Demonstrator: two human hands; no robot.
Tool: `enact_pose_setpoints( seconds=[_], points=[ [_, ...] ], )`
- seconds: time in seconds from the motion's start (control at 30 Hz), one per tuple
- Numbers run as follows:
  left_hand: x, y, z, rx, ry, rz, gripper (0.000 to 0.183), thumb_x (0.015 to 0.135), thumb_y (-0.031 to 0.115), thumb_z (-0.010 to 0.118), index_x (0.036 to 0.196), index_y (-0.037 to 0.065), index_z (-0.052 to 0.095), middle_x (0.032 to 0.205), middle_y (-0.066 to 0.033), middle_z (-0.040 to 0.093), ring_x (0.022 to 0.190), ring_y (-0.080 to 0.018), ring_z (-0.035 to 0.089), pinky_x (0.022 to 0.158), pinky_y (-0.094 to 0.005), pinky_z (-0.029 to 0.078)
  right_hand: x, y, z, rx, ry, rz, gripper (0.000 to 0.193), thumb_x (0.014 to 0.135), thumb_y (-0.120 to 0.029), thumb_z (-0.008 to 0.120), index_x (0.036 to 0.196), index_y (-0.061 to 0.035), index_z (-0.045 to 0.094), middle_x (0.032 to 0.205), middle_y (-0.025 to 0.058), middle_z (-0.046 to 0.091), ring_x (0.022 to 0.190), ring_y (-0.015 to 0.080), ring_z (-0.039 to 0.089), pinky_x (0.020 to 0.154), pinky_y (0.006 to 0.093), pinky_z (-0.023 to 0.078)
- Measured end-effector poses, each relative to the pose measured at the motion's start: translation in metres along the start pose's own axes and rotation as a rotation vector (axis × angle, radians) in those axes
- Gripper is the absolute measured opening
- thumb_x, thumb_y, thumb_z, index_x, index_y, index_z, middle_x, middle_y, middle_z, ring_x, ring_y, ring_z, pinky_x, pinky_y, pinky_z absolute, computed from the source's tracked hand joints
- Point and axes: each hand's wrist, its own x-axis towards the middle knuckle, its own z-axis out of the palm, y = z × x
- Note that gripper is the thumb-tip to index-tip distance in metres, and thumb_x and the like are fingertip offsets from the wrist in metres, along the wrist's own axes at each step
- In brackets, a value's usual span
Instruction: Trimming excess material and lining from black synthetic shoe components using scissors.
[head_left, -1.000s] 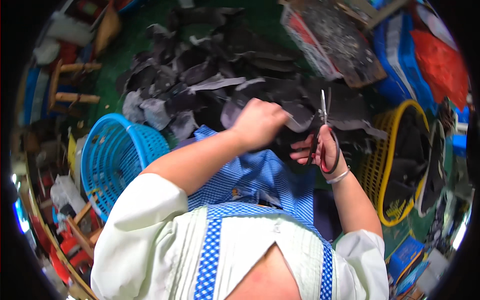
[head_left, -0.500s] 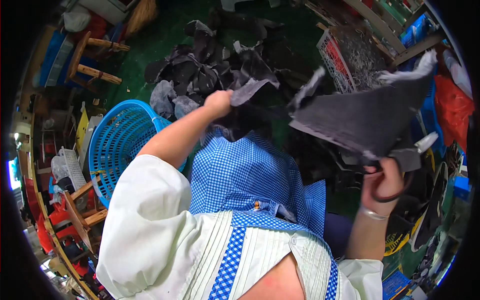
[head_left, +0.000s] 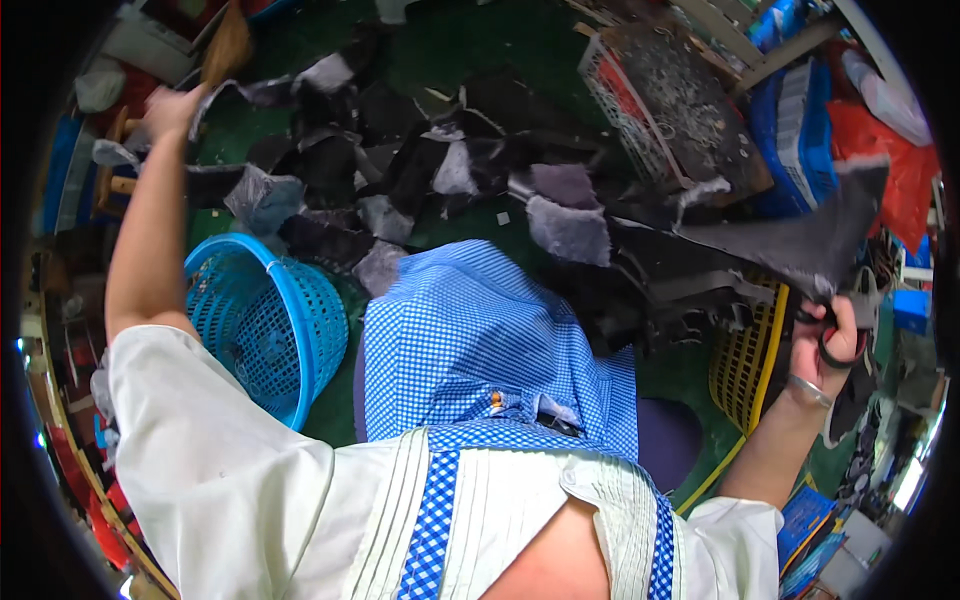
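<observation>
My left hand [head_left: 172,112], slightly blurred, reaches out to the far left, closed on the end of a dark fabric strip [head_left: 262,92] with fuzzy grey patches. That strip runs right into a spread of black and grey fabric pieces [head_left: 385,115] on the floor. At the right, my right hand [head_left: 822,345] has its fingers in the handles of black scissors [head_left: 843,352]. A dark, roughly triangular fabric piece [head_left: 800,240] with a frayed pale edge rises just above that hand; it covers the blades. Whether my fingers also grip this piece is unclear.
A blue plastic basket [head_left: 270,330] stands left of my checked apron, a yellow one [head_left: 745,365] to the right. Further back right are a white crate [head_left: 625,110] and a blue crate [head_left: 795,135]. A broom [head_left: 228,45] and wooden stool [head_left: 118,185] are at the left.
My left hand has swung far out to the left, drawing fabric along and spreading the heap. The right hand has moved right with the scissors. The view has shifted, showing the yellow basket more fully.
</observation>
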Motion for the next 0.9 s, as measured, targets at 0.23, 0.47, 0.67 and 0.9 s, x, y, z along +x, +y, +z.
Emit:
enact_pose_setpoints(
  seconds=[0.23, 0.47, 0.67, 0.9],
  points=[
    [-0.324, 0.303, -0.094, -1.123, -0.514, 1.368, 0.082, 0.067, 0.034, 0.079, 0.131, 0.002, 0.040, 0.126, -0.0223, 0.050, 0.111, -0.0381, 0.051, 0.092, -0.0413, 0.044, -0.020, -0.019, 0.092, -0.085, -0.152, -0.142, 0.011, 0.080, 0.002, 0.059, 0.089, -0.0035, 0.059, 0.081, 0.0037, 0.061, 0.060, 0.0114, 0.053, 0.071, 0.0282, 0.048],
    [-0.280, 0.278, -0.137, -0.482, -0.729, 1.066, 0.035, 0.071, 0.034, 0.071, 0.092, 0.007, 0.065, 0.078, -0.0139, 0.066, 0.076, -0.0326, 0.064, 0.067, -0.0414, 0.051, 0.074, 0.017, -0.002, -0.371, 0.242, -0.412, 0.030, 0.070, 0.004, 0.064, 0.097, -0.0031, 0.054, 0.086, 0.0079, 0.058, 0.065, 0.0179, 0.057, 0.054, 0.0278, 0.050],
    [-0.370, 0.316, -0.143, -0.471, -0.808, 1.174, 0.029, 0.078, 0.027, 0.066, 0.095, 0.005, 0.058, 0.079, -0.0152, 0.065, 0.078, -0.0339, 0.064, 0.068, -0.0422, 0.051, 0.129, 0.145, -0.175, -0.908, 0.482, -0.507, 0.033, 0.071, -0.013, 0.074, 0.094, 0.0064, 0.060, 0.087, 0.0110, 0.065, 0.079, 0.0285, 0.062, 0.076, 0.0363, 0.048],
    [-0.427, 0.315, -0.088, -0.502, -0.951, 1.046, 0.028, 0.083, 0.029, 0.060, 0.100, 0.006, 0.057, 0.077, -0.0179, 0.063, 0.077, -0.0358, 0.062, 0.066, -0.0444, 0.049, 0.011, 0.124, -0.126, -0.685, -0.194, 0.393, 0.058, 0.092, -0.056, 0.042, 0.081, -0.0007, 0.057, 0.063, 0.0046, 0.056, 0.049, 0.0101, 0.050, 0.046, 0.0221, 0.043]
  ],
)
